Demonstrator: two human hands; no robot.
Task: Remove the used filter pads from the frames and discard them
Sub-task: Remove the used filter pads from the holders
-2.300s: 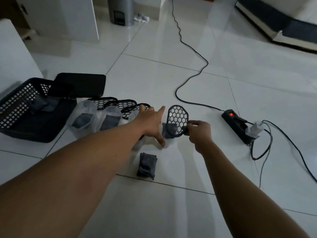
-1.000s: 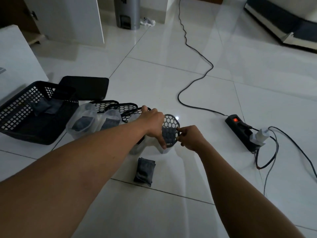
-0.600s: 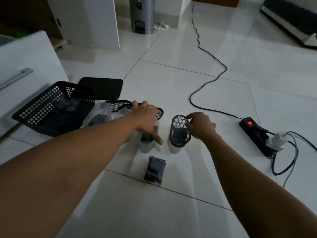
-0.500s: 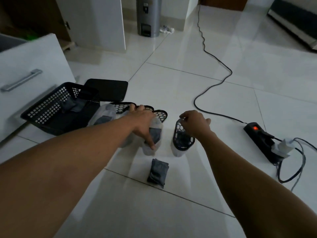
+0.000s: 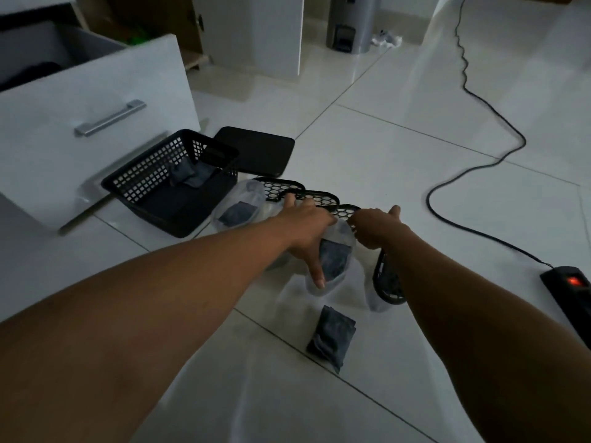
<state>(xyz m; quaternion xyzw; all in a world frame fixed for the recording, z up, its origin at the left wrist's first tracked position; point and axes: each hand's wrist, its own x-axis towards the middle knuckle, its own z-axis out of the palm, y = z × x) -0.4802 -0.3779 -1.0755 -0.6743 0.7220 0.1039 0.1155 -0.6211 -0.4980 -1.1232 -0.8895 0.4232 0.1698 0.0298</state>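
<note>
Pressing straight, spread fingers [image 5: 315, 270] of the left hand [image 5: 307, 231] on a clear frame [image 5: 332, 288], dark filter pad [image 5: 335, 260] inside. Right hand [image 5: 374, 227] at the honeycomb grille [image 5: 347, 210], fingers curled, grip impossible to tell. Loose pad [image 5: 332, 338] on the tiled floor [image 5: 415, 171]; more in the black basket [image 5: 140, 177].

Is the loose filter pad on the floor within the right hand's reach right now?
Likely yes: the loose filter pad lies uncovered on the floor, nearer the person than the right hand.

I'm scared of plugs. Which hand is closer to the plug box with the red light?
Right. The right hand sits left of the power strip, not touching; the left hand is even farther left.
</note>
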